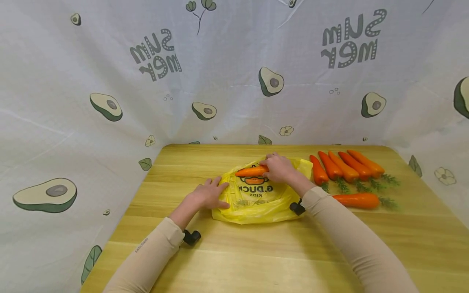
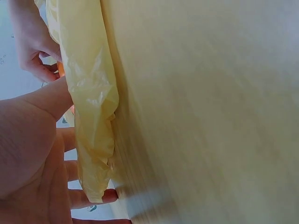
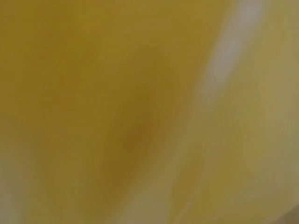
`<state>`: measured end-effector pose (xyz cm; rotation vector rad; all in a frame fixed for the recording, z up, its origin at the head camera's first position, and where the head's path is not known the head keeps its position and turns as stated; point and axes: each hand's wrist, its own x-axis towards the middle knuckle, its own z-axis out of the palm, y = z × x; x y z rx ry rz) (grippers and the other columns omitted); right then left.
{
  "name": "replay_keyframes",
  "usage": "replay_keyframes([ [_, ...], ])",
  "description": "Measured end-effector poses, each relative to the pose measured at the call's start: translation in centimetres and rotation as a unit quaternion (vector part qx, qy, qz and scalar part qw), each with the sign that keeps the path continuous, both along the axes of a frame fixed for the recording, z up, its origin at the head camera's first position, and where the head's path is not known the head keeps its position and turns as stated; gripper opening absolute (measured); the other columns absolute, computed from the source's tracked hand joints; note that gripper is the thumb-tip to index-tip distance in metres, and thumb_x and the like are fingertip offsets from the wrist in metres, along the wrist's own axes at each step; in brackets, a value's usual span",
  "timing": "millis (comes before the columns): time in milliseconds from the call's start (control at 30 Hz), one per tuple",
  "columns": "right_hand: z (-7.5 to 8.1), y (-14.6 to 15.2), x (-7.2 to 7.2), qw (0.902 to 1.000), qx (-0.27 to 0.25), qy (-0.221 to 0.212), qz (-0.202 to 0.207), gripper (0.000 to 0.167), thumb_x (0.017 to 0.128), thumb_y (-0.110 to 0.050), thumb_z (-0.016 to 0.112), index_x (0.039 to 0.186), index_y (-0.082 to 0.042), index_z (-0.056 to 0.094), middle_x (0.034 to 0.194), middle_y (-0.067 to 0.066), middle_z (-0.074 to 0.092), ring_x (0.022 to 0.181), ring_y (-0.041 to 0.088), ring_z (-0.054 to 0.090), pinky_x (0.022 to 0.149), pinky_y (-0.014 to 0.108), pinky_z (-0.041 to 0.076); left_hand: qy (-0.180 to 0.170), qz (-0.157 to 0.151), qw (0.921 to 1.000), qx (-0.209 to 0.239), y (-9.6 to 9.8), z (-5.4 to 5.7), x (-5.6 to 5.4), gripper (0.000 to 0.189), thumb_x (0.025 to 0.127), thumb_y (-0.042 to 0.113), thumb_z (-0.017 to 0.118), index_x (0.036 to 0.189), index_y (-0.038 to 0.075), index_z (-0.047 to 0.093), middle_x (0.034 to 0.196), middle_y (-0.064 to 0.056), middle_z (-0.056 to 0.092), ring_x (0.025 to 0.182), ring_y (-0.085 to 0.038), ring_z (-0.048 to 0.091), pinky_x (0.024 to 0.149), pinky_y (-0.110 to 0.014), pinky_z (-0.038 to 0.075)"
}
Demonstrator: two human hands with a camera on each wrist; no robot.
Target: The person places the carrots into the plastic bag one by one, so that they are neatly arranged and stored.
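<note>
A yellow plastic bag (image 1: 253, 213) with a printed duck face lies on the wooden table. Over the bag my right hand (image 1: 279, 167) grips an orange carrot (image 1: 249, 171) near its thick end, the tip pointing left. My left hand (image 1: 209, 194) rests with spread fingers at the bag's left edge; the left wrist view shows its fingers (image 2: 93, 198) fairly straight beside the crumpled plastic (image 2: 96, 102). Yellow plastic (image 3: 149, 112) fills the right wrist view in a blur, hiding the right hand there.
Several carrots with green tops (image 1: 348, 167) lie side by side at the table's back right. Another carrot (image 1: 359, 200) lies crosswise in front of them, partly behind the right forearm. A white curtain (image 1: 234, 73) with avocado prints hangs behind the table (image 1: 234, 256).
</note>
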<state>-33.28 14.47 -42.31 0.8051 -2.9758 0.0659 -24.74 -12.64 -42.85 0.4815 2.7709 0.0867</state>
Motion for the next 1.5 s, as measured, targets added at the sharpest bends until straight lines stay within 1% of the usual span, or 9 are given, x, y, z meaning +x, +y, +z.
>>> replay_keyframes([
  [133, -0.1, -0.1, -0.1, 1.0000, -0.002, -0.003, -0.005, 0.043, 0.090, -0.028, 0.077, 0.130, -0.013, 0.070, 0.118, 0.013, 0.064, 0.101, 0.030, 0.054, 0.081, 0.046, 0.051, 0.001, 0.000, 1.0000, 0.000, 0.0, 0.0, 0.1, 0.083, 0.092, 0.058, 0.065, 0.160, 0.024, 0.032, 0.169, -0.011, 0.015, 0.152, -0.041, 0.021, 0.114, -0.062, 0.032],
  [433, 0.1, 0.0, 0.2, 0.9999, -0.014, -0.005, -0.008, 0.049, 0.087, -0.026, 0.081, 0.132, -0.012, 0.068, 0.120, 0.013, 0.065, 0.106, 0.030, 0.055, 0.086, 0.047, 0.051, 0.001, -0.006, 0.9999, -0.010, 0.0, 0.0, 0.1, 0.083, 0.093, 0.060, 0.063, 0.160, 0.025, 0.030, 0.169, -0.010, 0.014, 0.152, -0.040, 0.022, 0.114, -0.061, 0.033],
  [733, 0.7, 0.0, 0.8, 0.9997, -0.026, 0.003, 0.005, 0.048, 0.085, -0.022, 0.082, 0.130, -0.010, 0.069, 0.118, 0.013, 0.065, 0.105, 0.030, 0.054, 0.086, 0.047, 0.050, 0.002, -0.005, 0.9999, -0.013, 0.0, 0.2, 0.3, 0.083, 0.093, 0.060, 0.062, 0.160, 0.025, 0.029, 0.169, -0.010, 0.014, 0.152, -0.041, 0.021, 0.115, -0.061, 0.031],
  [867, 1.1, 0.3, 1.2, 0.9993, -0.036, 0.004, 0.012, 0.048, 0.084, -0.021, 0.082, 0.130, -0.010, 0.069, 0.122, 0.014, 0.065, 0.108, 0.032, 0.055, 0.087, 0.048, 0.051, -0.002, -0.005, 0.9999, -0.013, 0.0, 0.2, 0.3, 0.083, 0.093, 0.061, 0.061, 0.161, 0.026, 0.028, 0.170, -0.010, 0.013, 0.153, -0.041, 0.020, 0.115, -0.061, 0.031],
  [1067, 2.1, 0.8, 2.2, 0.9980, -0.059, -0.006, 0.022, 0.047, 0.084, -0.020, 0.082, 0.128, -0.009, 0.070, 0.126, 0.016, 0.066, 0.113, 0.035, 0.056, 0.092, 0.050, 0.051, -0.003, 0.000, 1.0000, -0.005, -0.3, -0.1, 0.2, 0.082, 0.094, 0.060, 0.061, 0.161, 0.025, 0.029, 0.169, -0.011, 0.013, 0.153, -0.041, 0.020, 0.115, -0.062, 0.030],
  [1200, 3.0, 1.5, 3.0, 0.9969, -0.070, -0.028, 0.022, 0.048, 0.086, -0.021, 0.081, 0.131, -0.008, 0.068, 0.130, 0.018, 0.064, 0.124, 0.041, 0.054, 0.099, 0.055, 0.049, -0.004, 0.004, 1.0000, -0.004, -0.6, -0.3, 0.2, 0.082, 0.094, 0.060, 0.061, 0.161, 0.025, 0.029, 0.169, -0.011, 0.013, 0.153, -0.042, 0.019, 0.116, -0.063, 0.029],
  [1300, 3.7, 2.7, 3.7, 0.9970, -0.070, -0.030, 0.017, 0.051, 0.087, -0.024, 0.080, 0.134, -0.010, 0.066, 0.135, 0.019, 0.061, 0.129, 0.043, 0.053, 0.098, 0.057, 0.050, -0.002, 0.000, 1.0000, -0.004, -0.7, -0.3, 0.1, 0.082, 0.094, 0.061, 0.061, 0.161, 0.025, 0.029, 0.169, -0.011, 0.013, 0.153, -0.042, 0.019, 0.115, -0.062, 0.030],
  [1400, 4.4, 3.9, 4.4, 0.9972, -0.068, -0.027, 0.015, 0.053, 0.088, -0.027, 0.079, 0.136, -0.012, 0.065, 0.138, 0.019, 0.059, 0.128, 0.042, 0.053, 0.093, 0.058, 0.052, 0.001, -0.005, 1.0000, -0.006, -0.5, -0.1, 0.0, 0.082, 0.094, 0.061, 0.060, 0.161, 0.026, 0.028, 0.170, -0.011, 0.013, 0.153, -0.041, 0.020, 0.116, -0.061, 0.029],
  [1500, 5.0, 4.8, 4.9, 0.9971, -0.068, -0.030, 0.017, 0.054, 0.089, -0.029, 0.078, 0.138, -0.013, 0.063, 0.140, 0.020, 0.057, 0.129, 0.043, 0.051, 0.095, 0.060, 0.050, -0.001, -0.001, 1.0000, 0.000, -0.6, -0.1, 0.0, 0.082, 0.094, 0.060, 0.061, 0.161, 0.026, 0.028, 0.170, -0.010, 0.013, 0.153, -0.041, 0.019, 0.117, -0.061, 0.027],
])
